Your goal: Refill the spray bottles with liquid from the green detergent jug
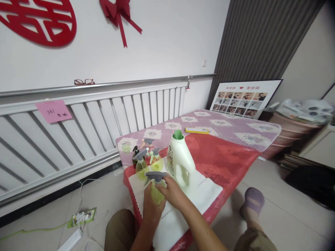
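Observation:
A spray bottle (158, 196) of yellow-green liquid with a grey trigger head is held upright over the near end of the table. My left hand (152, 202) is wrapped round its body. Just below the trigger head, my right hand (171, 190) has its fingers closed on the neck. Right behind stands a large white jug (180, 155) with a green funnel-like piece (178, 134) in its mouth. To the left are a grey-topped spray bottle (141, 168), a yellow spray bottle (156, 162) and a dark pump bottle (135, 156). Another trigger head (148, 141) shows behind them.
A white cloth (206, 186) lies over a red cover (222, 153) on the table. A yellow-edged box (196, 130) and a pale green cap (126, 148) sit farther back. The radiator (104, 116) runs along the left; a power strip (70, 240) and cables lie on the floor.

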Tool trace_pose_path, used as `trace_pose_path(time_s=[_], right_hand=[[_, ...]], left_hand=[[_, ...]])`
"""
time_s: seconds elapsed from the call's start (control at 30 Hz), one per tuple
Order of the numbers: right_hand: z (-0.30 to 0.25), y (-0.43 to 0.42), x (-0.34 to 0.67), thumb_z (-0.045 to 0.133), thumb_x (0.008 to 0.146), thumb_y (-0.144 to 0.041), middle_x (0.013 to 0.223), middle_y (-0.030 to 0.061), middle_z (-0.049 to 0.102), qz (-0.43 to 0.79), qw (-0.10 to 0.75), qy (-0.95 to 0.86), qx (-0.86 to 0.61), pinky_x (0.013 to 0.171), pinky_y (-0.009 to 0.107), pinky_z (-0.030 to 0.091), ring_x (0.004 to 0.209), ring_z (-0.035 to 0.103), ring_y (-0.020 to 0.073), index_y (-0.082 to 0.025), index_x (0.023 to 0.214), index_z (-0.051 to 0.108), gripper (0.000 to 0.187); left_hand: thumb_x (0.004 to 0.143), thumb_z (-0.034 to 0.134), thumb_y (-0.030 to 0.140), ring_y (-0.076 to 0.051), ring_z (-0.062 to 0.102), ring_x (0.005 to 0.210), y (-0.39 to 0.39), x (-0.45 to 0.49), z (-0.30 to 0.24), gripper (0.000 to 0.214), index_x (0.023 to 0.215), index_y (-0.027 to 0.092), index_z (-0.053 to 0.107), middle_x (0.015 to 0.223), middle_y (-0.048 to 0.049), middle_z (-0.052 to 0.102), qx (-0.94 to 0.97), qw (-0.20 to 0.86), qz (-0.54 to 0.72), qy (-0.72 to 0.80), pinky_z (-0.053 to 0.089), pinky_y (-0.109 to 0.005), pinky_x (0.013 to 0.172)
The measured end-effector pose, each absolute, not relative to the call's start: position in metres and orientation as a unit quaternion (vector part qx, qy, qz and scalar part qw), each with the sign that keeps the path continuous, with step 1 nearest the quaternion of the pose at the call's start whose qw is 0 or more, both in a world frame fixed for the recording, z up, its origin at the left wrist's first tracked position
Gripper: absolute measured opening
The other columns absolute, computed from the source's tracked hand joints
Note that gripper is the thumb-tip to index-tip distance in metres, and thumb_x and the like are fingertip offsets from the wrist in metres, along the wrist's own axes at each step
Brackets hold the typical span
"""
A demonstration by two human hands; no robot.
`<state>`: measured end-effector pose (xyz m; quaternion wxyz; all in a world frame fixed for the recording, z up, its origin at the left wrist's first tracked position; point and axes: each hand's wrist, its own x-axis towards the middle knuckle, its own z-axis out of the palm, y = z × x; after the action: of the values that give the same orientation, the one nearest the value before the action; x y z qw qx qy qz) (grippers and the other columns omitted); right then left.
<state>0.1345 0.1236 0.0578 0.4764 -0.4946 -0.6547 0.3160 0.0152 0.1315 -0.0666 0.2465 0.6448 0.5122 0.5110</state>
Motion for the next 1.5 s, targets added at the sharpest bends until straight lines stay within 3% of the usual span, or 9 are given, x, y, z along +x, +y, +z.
trace_pose_path(time_s=[0.37, 0.63, 0.8, 1.07, 1.5], right_hand=[[0.08, 0.129, 0.151, 0.059, 0.081, -0.02, 0.116, 0.0036, 0.069, 0.342, 0.419, -0.724, -0.429, 0.098, 0.043, 0.046, 0.111, 0.061, 0.0248, -0.03, 0.114, 0.068, 0.036], [0.084, 0.135, 0.16, 0.063, 0.077, -0.018, 0.101, 0.0011, 0.072, 0.32, 0.387, -0.757, -0.417, 0.09, 0.039, 0.051, 0.096, 0.065, 0.0223, -0.031, 0.107, 0.072, 0.034], [0.079, 0.137, 0.16, 0.06, 0.082, -0.019, 0.108, 0.0012, 0.072, 0.319, 0.378, -0.757, -0.428, 0.087, 0.038, 0.052, 0.099, 0.066, 0.0228, -0.032, 0.114, 0.068, 0.036], [0.083, 0.131, 0.152, 0.063, 0.078, -0.019, 0.111, 0.003, 0.072, 0.338, 0.416, -0.725, -0.432, 0.096, 0.043, 0.048, 0.106, 0.064, 0.0258, -0.03, 0.11, 0.071, 0.035], [0.076, 0.134, 0.153, 0.061, 0.08, -0.019, 0.121, 0.0057, 0.067, 0.331, 0.375, -0.737, -0.454, 0.1, 0.044, 0.044, 0.113, 0.06, 0.0267, -0.027, 0.113, 0.068, 0.034]], left_hand=[[0.066, 0.064, 0.026, -0.035, 0.049, 0.128, 0.132, 0.014, -0.072, 0.074, 0.134, 0.016, 0.039, 0.133, -0.0176, 0.052, 0.651, 0.233, 0.5, 0.522, 0.041, -0.047, 0.108], [0.065, 0.065, 0.031, -0.036, 0.048, 0.128, 0.134, 0.015, -0.08, 0.066, 0.127, 0.017, 0.046, 0.131, -0.0171, 0.054, 0.649, 0.227, 0.491, 0.535, 0.04, -0.05, 0.108], [0.066, 0.065, 0.028, -0.034, 0.047, 0.13, 0.133, 0.015, -0.076, 0.076, 0.136, 0.02, 0.037, 0.135, -0.0146, 0.052, 0.651, 0.239, 0.484, 0.534, 0.041, -0.05, 0.107], [0.063, 0.064, 0.024, -0.036, 0.051, 0.125, 0.132, 0.014, -0.071, 0.075, 0.133, 0.017, 0.039, 0.134, -0.0162, 0.053, 0.65, 0.24, 0.489, 0.53, 0.042, -0.053, 0.106], [0.061, 0.065, 0.026, -0.037, 0.048, 0.128, 0.133, 0.015, -0.069, 0.074, 0.131, 0.014, 0.042, 0.133, -0.0185, 0.053, 0.637, 0.277, 0.488, 0.529, 0.039, -0.052, 0.108]])
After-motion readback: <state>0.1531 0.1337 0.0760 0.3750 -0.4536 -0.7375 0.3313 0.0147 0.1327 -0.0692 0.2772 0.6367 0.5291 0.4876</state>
